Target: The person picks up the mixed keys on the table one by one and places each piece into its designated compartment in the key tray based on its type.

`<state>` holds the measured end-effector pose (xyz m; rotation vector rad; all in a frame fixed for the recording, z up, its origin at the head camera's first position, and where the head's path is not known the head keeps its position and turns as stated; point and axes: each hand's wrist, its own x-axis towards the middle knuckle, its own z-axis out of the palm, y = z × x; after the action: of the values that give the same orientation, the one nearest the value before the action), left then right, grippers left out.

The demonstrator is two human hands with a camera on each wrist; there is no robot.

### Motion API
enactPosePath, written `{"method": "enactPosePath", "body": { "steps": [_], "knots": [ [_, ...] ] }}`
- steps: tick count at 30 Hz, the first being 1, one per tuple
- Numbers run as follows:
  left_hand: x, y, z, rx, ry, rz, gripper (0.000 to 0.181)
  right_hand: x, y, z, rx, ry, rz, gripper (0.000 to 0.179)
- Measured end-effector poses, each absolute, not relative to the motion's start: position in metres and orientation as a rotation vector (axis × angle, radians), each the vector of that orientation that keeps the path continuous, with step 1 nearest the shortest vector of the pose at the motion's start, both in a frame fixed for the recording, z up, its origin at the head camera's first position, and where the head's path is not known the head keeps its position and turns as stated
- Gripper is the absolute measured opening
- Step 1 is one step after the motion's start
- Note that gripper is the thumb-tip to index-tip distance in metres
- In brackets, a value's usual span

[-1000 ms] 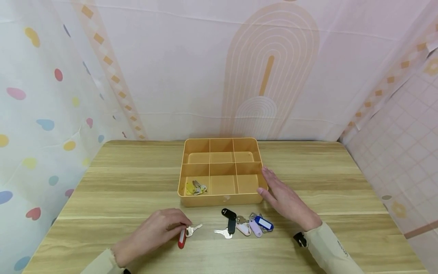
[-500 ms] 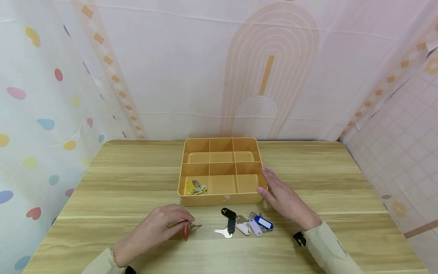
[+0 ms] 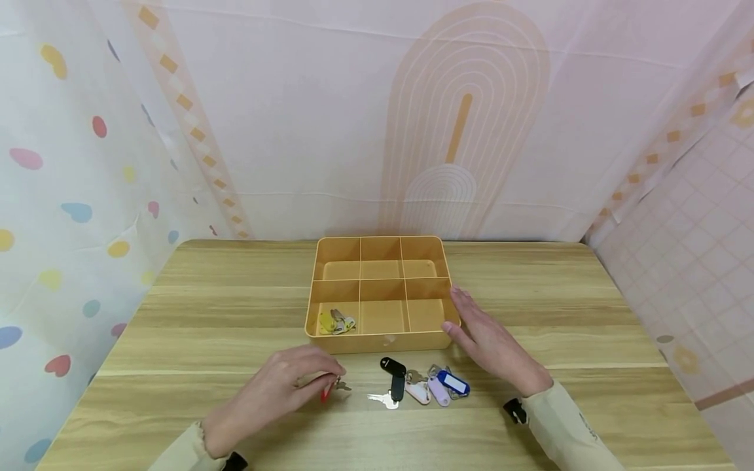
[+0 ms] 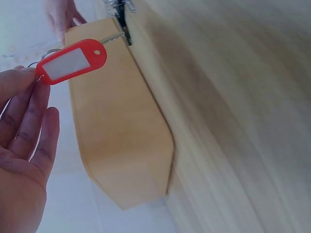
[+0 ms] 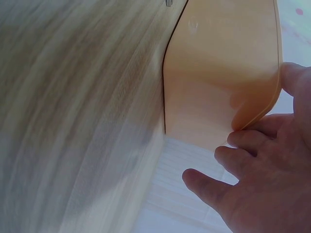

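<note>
The head view looks forward and down from above the tabletop (image 3: 224,320). The tilted wrist views look closely past the left hand (image 3: 273,392) and right hand (image 3: 495,340) from opposite ends; all three share the front of the box (image 3: 353,343).

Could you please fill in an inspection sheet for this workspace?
Surface: wood-grain table.
Job's things: yellow box with six compartments; keys with yellow tags in its near-left one. Before it lie two black tags, a pale tag, a purple tag and a blue tag, with keys among them.
Clutter: nothing seen.
Hands: left hand pinches a red tag with its key; right hand touches the box's right side.
Cables: nothing seen.
Surroundings: patterned cloth behind and at both sides.
</note>
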<state>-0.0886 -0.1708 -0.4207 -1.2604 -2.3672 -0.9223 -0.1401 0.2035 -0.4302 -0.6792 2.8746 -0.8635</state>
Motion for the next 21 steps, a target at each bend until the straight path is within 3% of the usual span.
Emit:
{"method": "enactPosePath", "body": {
  "steps": [21],
  "knots": [
    [-0.098, -0.143, -0.393, -1.212, -2.255, -1.072, 0.027, -0.140, 0.203, -0.431, -0.660, 2.879, -0.877, 0.075]
  ]
}}
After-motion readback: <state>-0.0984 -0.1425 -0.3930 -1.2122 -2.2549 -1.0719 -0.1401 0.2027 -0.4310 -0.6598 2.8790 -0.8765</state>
